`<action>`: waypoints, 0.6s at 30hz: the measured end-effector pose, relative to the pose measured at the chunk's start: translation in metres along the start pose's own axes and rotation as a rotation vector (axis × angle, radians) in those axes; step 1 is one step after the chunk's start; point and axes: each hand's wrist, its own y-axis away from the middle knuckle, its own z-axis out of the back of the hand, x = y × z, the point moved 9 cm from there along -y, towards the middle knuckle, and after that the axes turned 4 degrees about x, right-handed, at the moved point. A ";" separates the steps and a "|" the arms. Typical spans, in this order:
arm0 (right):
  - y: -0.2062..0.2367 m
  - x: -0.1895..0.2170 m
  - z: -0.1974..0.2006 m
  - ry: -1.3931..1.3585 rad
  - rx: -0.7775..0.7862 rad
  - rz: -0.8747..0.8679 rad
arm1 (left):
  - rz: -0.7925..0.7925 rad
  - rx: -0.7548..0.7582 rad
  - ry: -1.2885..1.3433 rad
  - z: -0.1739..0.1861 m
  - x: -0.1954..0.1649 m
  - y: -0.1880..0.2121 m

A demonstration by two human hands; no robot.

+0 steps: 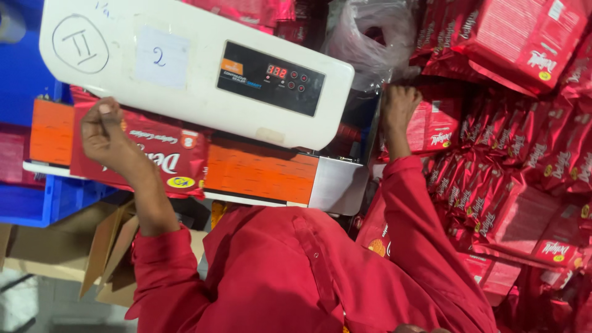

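Glossy red packet (148, 161) lies flat under left hand (106, 132).

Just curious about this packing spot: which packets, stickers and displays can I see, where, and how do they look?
Glossy red flat packet: on the orange belt, under the left hand.
Heap of red packets: right side, by the right hand.
Black display panel: on the white machine, red digits.
Pale square sticker: machine's left.

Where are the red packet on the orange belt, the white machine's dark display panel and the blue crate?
red packet (161, 161), head view, middle of its front face.
display panel (271, 78), head view, centre of the dark panel.
blue crate (43, 206), head view, its side wall.
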 end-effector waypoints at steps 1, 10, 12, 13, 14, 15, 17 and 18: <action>0.016 0.012 0.017 -0.051 -0.161 0.136 | -0.007 0.026 -0.023 -0.014 -0.003 0.002; 0.238 -0.143 0.164 -1.120 -0.821 -0.253 | -0.198 0.604 -0.129 -0.149 -0.032 0.139; 0.276 -0.162 0.184 -1.495 -0.872 -0.205 | 0.261 0.925 -0.100 -0.196 0.007 0.203; 0.286 -0.159 0.197 -1.610 -0.831 -0.062 | 0.220 1.136 0.043 -0.221 -0.003 0.235; 0.295 -0.157 0.200 -1.624 -0.824 -0.054 | 0.009 1.210 0.040 -0.237 -0.019 0.255; 0.302 -0.153 0.203 -1.635 -0.815 -0.048 | -0.200 1.280 0.038 -0.248 -0.035 0.276; 0.309 -0.139 0.206 -1.581 -0.808 -0.013 | 0.066 1.377 0.244 -0.258 -0.027 0.301; 0.311 -0.129 0.207 -1.517 -0.816 0.013 | 0.199 1.416 0.349 -0.257 -0.024 0.308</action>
